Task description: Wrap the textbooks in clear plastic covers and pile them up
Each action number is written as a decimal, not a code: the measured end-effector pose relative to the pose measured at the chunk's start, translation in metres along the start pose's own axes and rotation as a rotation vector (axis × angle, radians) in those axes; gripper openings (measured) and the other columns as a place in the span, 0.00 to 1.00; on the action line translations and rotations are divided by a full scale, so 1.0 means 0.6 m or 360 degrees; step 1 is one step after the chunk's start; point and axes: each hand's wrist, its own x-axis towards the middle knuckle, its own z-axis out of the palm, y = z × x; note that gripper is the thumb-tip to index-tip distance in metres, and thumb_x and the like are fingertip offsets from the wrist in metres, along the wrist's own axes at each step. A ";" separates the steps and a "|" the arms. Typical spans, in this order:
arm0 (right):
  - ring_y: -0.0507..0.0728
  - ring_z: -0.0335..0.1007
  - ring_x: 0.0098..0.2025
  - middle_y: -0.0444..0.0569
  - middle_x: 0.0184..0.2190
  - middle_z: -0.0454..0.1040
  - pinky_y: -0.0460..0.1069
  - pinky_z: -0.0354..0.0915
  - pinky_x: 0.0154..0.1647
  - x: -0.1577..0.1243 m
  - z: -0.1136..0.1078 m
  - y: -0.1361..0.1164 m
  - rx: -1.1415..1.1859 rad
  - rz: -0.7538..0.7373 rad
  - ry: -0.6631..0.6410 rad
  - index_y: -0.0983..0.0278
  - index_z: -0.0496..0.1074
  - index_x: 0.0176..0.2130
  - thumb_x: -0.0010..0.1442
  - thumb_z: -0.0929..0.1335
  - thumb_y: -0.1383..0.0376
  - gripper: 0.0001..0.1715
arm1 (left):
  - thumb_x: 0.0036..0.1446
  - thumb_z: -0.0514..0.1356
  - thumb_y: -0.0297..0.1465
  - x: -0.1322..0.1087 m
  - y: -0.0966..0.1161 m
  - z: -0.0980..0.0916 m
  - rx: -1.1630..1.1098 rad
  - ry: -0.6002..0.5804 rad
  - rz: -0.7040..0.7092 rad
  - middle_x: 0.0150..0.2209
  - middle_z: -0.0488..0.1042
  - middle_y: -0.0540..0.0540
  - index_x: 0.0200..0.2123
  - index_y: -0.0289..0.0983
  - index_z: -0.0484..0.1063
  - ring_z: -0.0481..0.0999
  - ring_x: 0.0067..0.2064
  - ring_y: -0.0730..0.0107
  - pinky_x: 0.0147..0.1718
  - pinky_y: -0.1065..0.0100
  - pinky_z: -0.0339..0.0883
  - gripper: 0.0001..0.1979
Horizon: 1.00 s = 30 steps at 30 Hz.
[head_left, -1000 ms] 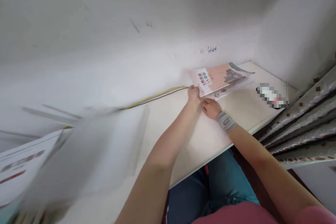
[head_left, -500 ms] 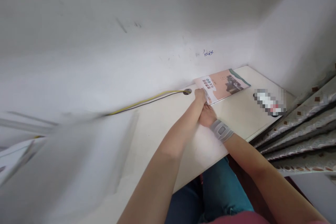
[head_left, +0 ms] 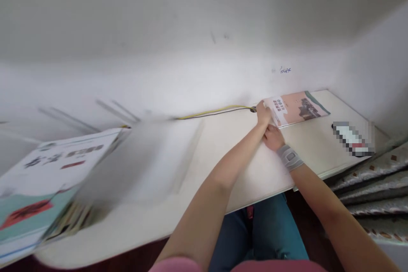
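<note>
A pink and teal book point(head_left: 298, 108) lies flat on the white desk point(head_left: 223, 153) at the far right, against the wall. My left hand point(head_left: 264, 113) rests on the book's left edge with its fingers curled against it. My right hand point(head_left: 273, 137), a grey band on its wrist, sits just below, touching the book's near left corner. The fingers of both hands are bunched and partly hidden.
A yellow cable point(head_left: 213, 112) runs along the wall to a hole in the desk. A stack of books and papers point(head_left: 57, 178) lies at the left, blurred. A dark object point(head_left: 352, 138) is at the right. Patterned curtain folds point(head_left: 372, 182) hang beyond the desk's right edge.
The book, first lifted at an angle, has been laid flat by the wall. The view swung left, bringing the stack of books into sight. Both hands stay at the book's left edge.
</note>
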 end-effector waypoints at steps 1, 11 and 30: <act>0.61 0.63 0.56 0.58 0.54 0.70 0.54 0.56 0.58 -0.001 -0.002 0.001 0.0023 -0.0022 0.0023 0.66 0.70 0.53 0.61 0.60 0.65 0.22 | 0.62 0.54 0.28 -0.012 -0.007 -0.027 0.0021 0.0007 0.0033 0.56 0.67 0.39 0.52 0.36 0.68 0.67 0.57 0.62 0.56 0.56 0.62 0.16; 0.57 0.74 0.33 0.49 0.29 0.79 0.50 0.66 0.37 -0.001 0.003 0.011 0.0327 0.0167 0.0290 0.64 0.71 0.50 0.64 0.55 0.62 0.23 | 0.61 0.52 0.30 -0.273 -0.195 -0.397 0.1445 -0.0137 -0.0259 0.62 0.61 0.34 0.56 0.32 0.66 0.58 0.63 0.48 0.58 0.52 0.58 0.21; 0.61 0.75 0.40 0.53 0.35 0.79 0.54 0.67 0.43 -0.040 -0.022 -0.057 0.0343 0.0038 0.0039 0.63 0.75 0.44 0.60 0.62 0.57 0.18 | 0.58 0.55 0.37 -0.321 -0.201 -0.516 0.1152 -0.0320 -0.0816 0.37 0.79 0.43 0.32 0.38 0.75 0.78 0.40 0.63 0.36 0.69 0.66 0.12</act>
